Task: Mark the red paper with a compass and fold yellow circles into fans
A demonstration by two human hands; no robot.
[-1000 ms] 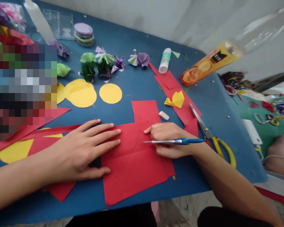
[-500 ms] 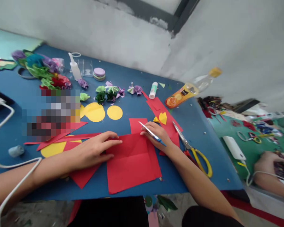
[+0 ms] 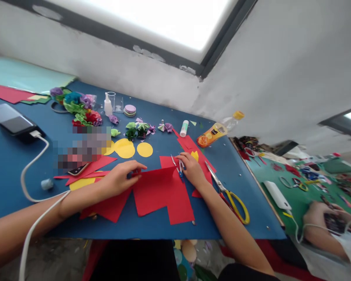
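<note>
My left hand pinches the upper left edge of a red paper sheet, which is tilted up off the table. At the sheet's upper right corner, my right hand has its fingers closed around a drawing compass with metal legs and a blue part, and also touches the paper. Another red piece lies partly under the sheet. Large scissors with yellow and red handles rest right of my right hand. Yellow paper circles lie beyond the sheet.
Behind are crumpled paper flowers, a glue stick, an orange drink bottle and a squeeze bottle. A white cable crosses my left forearm from a phone. At right, a co-worker's hands are over a green table.
The red sheet has been lifted and shifted left, uncovering more of the red piece beneath. My left fingers have closed on its edge. The compass has turned more upright, and the camera view has tilted up.
</note>
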